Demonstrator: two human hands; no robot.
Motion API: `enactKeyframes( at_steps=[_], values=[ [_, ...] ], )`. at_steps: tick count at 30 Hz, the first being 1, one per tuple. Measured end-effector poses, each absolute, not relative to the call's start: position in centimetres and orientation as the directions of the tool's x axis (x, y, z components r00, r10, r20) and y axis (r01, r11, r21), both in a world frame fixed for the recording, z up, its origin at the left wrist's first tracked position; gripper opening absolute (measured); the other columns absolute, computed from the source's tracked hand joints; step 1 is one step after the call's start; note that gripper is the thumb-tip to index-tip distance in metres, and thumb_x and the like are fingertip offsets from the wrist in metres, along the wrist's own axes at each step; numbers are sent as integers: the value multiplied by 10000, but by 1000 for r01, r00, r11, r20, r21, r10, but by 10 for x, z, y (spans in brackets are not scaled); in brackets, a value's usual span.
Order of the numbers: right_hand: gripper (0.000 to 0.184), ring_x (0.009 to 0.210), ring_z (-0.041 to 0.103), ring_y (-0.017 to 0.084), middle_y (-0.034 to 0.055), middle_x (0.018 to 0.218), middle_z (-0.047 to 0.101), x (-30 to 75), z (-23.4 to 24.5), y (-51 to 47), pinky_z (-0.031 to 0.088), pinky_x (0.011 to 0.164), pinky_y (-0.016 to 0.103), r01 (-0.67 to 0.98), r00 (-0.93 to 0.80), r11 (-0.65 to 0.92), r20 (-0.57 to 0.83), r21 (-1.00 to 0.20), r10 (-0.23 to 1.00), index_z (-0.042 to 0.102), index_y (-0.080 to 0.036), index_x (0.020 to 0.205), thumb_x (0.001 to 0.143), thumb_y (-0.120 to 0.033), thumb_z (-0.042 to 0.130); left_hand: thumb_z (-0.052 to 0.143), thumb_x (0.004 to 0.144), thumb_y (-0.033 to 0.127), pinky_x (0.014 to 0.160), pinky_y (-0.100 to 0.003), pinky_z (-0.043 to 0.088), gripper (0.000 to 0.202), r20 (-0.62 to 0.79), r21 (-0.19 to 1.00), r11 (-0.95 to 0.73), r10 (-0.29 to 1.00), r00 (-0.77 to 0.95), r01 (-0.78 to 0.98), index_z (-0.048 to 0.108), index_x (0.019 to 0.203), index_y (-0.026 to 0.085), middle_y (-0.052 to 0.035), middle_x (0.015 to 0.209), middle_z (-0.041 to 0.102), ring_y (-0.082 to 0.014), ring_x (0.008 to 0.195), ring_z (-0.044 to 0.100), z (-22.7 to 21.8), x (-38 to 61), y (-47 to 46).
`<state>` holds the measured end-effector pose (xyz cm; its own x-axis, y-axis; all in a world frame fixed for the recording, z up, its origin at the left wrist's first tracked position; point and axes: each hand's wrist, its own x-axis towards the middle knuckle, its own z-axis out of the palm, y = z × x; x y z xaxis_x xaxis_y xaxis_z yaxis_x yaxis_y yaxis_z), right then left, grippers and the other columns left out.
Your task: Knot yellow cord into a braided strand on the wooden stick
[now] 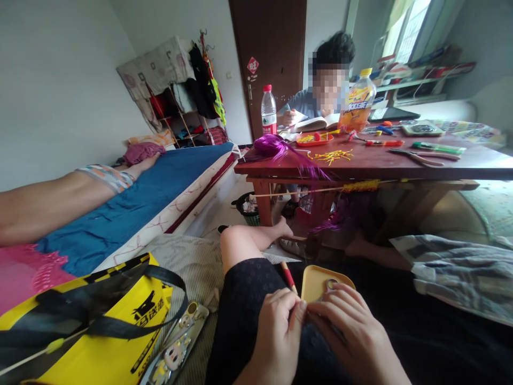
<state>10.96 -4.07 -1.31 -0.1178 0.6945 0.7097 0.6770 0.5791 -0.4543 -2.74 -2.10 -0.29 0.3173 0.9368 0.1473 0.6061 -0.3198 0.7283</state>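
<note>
My left hand (281, 327) and my right hand (349, 330) meet above my lap, fingertips pinched together. Whatever sits between them is too small or hidden to make out. A red-and-tan stick (287, 275) points away just beyond my left fingers; I cannot tell whether they touch it. Behind my right fingers lies a shallow yellow tray (315, 278), partly covered by the hand. A metal ring-shaped piece (331, 284) shows at the tray's edge, next to my right knuckles.
A wooden table (401, 170) ahead carries purple strands (274, 148), yellow stems (331, 156), pliers (420, 156) and bottles. A person sits behind it with an open book (318, 123). At left are a yellow bag (116, 342), a phone (176, 347) and a bed where someone lies.
</note>
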Motion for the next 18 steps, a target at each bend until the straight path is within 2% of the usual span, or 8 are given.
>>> enactKeyframes(
  at_steps=[5,8,10,12,15,18],
  values=[
    [207,554,534,117,-35,576,558,104,-14,-39,378,796,341,703,-110,560,710,-439,695,556,-198,711,830,-93,422,402,876,251,627,-261,360,287,211,658,-390,917,339,645,530,632,172,-22,672,578,-158,681,510,-2,-29,-20],
    [165,558,532,120,-29,585,558,108,-16,-40,394,752,335,715,-91,532,695,-453,714,550,-193,719,824,-113,450,432,853,222,760,-317,387,170,315,613,-426,904,289,665,595,830,179,-61,877,596,-200,857,524,5,-33,-20],
    [112,562,537,123,-24,606,570,112,-16,-40,406,737,331,726,-67,522,708,-449,703,552,-194,753,819,-137,482,419,855,217,762,-306,412,199,326,650,-411,911,254,640,577,970,181,-77,993,580,-184,848,542,9,-35,-22],
    [85,565,543,127,-19,615,577,114,-16,-41,421,724,329,730,-61,525,723,-437,688,552,-195,775,816,-146,496,413,865,239,680,-252,440,219,234,736,-366,927,293,570,563,1015,182,-71,999,594,-143,741,565,11,-35,-24],
    [80,567,542,131,-18,599,565,115,-15,-42,448,679,315,706,-97,551,711,-444,697,553,-193,772,819,-154,501,444,863,270,633,-210,431,179,114,805,-308,919,378,506,595,886,177,-36,839,629,-127,692,573,10,-33,-25],
    [58,562,533,128,-15,619,565,118,-17,-44,474,624,288,675,-98,532,653,-511,751,560,-196,837,834,-203,503,435,867,244,632,-212,412,214,153,774,-344,917,370,531,570,723,162,-24,718,590,-134,692,560,9,-32,-23]
  ],
)
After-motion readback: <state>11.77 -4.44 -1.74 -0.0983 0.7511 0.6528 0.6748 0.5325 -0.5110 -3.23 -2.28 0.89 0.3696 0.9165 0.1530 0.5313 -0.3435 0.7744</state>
